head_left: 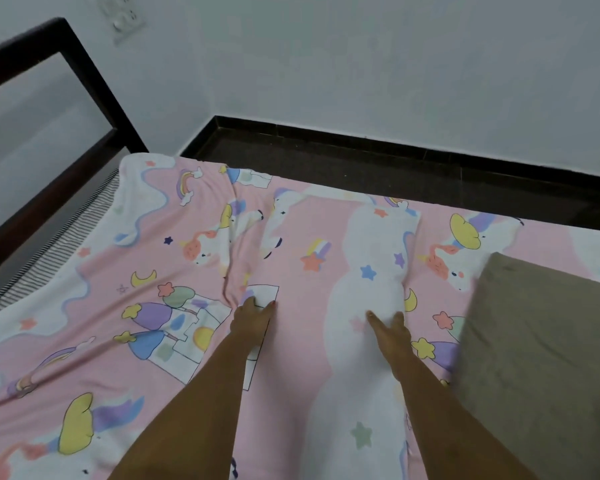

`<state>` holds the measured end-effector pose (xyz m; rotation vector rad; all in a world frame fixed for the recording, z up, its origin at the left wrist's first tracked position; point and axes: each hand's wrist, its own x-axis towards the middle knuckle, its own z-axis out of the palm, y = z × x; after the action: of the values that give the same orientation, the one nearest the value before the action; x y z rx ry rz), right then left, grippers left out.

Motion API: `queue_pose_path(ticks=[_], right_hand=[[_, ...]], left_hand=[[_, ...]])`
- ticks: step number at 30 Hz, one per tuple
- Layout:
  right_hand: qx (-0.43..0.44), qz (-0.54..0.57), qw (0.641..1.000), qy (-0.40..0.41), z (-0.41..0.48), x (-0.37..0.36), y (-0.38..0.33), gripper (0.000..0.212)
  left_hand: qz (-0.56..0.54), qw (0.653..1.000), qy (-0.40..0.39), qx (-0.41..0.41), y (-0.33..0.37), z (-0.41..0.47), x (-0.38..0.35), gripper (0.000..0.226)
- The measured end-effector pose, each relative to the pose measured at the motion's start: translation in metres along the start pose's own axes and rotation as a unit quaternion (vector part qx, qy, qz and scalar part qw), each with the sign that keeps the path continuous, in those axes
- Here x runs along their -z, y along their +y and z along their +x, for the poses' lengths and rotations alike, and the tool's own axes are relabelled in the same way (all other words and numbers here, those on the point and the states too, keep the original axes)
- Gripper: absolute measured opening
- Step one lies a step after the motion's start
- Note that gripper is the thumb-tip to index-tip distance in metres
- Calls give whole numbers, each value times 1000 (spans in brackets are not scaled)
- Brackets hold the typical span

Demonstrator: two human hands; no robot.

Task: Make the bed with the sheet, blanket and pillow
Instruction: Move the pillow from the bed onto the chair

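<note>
A pink sheet (153, 271) printed with unicorns, stars and castles covers the bed, with long wrinkles running through its middle. My left hand (252, 317) lies flat on the sheet, fingers spread beside a fold. My right hand (388, 327) presses flat on a white patch of the sheet, fingers apart. Both arms reach forward from the bottom edge. A folded grey-brown blanket (541, 358) lies on the sheet to the right of my right hand. No pillow is in view.
A dark wooden headboard (84, 71) stands at the left, with a striped mattress edge (49, 237) showing under the sheet. Beyond the bed lies dark floor (361, 164) and a white wall (361, 64) with a switch plate (123, 19).
</note>
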<state>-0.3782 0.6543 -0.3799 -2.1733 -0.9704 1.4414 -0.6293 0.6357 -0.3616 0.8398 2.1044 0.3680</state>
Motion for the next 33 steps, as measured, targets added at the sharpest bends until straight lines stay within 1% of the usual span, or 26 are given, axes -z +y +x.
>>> queue_pose_path(ticks=[3,7,10,13,15,16,18,20,22,25,28,30,31,32,33], right_hand=[[-25,72,997,5,10,-5,5,89],[-54,152,987,3,12,-8,5,94],[-48,181,982,10,7,-9,0,88],[-48,189,981,9,2,-8,-6,87],[-47,197,979,11,-5,-5,-11,86],[-50,200,978,6,-9,-4,-13,84],[-47,208,977,0,-21,0,-17,79],[-32,213,976,7,-34,2,-23,75],[-11,208,978,19,-48,4,-30,71],[41,194,980,17,-80,11,-53,57],[86,165,982,2,-109,15,-77,70],[124,146,981,-19,-131,20,-93,63],[141,141,980,-28,-141,22,-100,61],[156,133,978,-39,-155,26,-108,62],[176,128,975,-51,-169,30,-116,64]], left_hand=[[-54,998,19,18,-9,9,-5,77],[-98,992,14,75,-12,12,-6,91],[-106,991,11,86,-10,9,-2,87],[-158,984,-30,80,-6,-1,6,88],[-205,975,-32,80,-9,-1,9,88],[-223,972,-23,77,-9,-4,11,84],[-252,965,7,69,-7,-15,18,69],[-280,957,39,60,-5,-27,27,51],[-295,951,74,51,-2,-37,35,44],[-313,942,111,39,4,-66,59,42],[-356,924,138,33,6,-101,84,55],[-404,900,164,23,4,-129,100,64],[-424,888,174,19,3,-141,107,63],[-446,875,186,16,1,-158,115,58],[-465,863,198,8,0,-176,124,46]])
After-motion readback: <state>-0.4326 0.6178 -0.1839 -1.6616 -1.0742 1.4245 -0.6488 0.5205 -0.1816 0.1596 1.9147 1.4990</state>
